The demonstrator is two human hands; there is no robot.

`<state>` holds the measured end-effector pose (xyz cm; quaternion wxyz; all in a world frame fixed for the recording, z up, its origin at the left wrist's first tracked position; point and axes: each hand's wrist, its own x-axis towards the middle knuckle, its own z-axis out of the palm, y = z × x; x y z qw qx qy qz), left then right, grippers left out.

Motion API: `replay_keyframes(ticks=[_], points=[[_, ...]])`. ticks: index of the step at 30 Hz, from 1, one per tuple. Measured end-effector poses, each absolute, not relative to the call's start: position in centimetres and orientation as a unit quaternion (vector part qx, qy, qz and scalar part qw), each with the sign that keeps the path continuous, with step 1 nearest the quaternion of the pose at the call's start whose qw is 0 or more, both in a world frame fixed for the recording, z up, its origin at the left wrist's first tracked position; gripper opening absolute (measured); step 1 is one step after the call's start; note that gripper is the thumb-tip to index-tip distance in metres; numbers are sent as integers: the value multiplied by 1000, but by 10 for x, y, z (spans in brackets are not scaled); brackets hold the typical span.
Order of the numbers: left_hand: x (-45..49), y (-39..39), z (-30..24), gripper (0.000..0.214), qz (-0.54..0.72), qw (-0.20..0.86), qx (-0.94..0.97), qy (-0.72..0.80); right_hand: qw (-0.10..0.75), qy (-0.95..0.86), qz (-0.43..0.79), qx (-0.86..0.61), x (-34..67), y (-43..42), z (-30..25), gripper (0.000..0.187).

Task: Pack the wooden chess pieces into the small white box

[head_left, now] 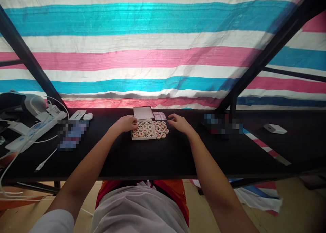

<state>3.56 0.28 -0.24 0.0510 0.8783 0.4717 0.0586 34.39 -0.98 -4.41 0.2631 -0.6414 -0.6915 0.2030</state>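
A shallow white box (144, 138) lies on the black table, filled with round Chinese chess pieces (144, 128) marked in red and black. My left hand (126, 123) is at its upper left corner, fingers curled over the edge; the fingertips partly cover a piece there. More loose chess pieces (161, 128) are clustered against the box's right side, their red characters facing up. Just right of this cluster is my right hand (179, 123), thumb and fingers apart, holding nothing. Behind the box rests its open lid (143, 113), inner side up.
A pinkish printed paper (160, 116) lies beside the lid. On the left are a white power strip (38, 129), cables, a white earphone case (88, 116) and a blurred item. Another blurred item and a white adapter (275, 128) sit right. Dark frame bars and striped sheeting stand behind.
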Motion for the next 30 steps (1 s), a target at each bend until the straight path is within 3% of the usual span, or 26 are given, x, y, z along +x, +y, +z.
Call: replay_keyframes(ticks=[4,8,12,17,25,30], points=[[40,1,-6,25,108,20,897,427,316,-706,175,-609,335,-12,-40,24],[53,-7,-11,24,168,-6,928,331,356,-697,309,-541,317,-21,-30,32],[68,-18,-16,24,235,-53,939,247,325,-709,426,-460,296,-33,-23,37],[76,-24,-21,20,269,-87,940,192,296,-715,459,-436,286,-38,-24,35],[82,-27,-27,23,272,-107,939,180,285,-728,443,-438,285,-35,-27,27],[65,-14,-20,26,248,-83,913,313,222,-705,469,-484,321,-36,-17,34]])
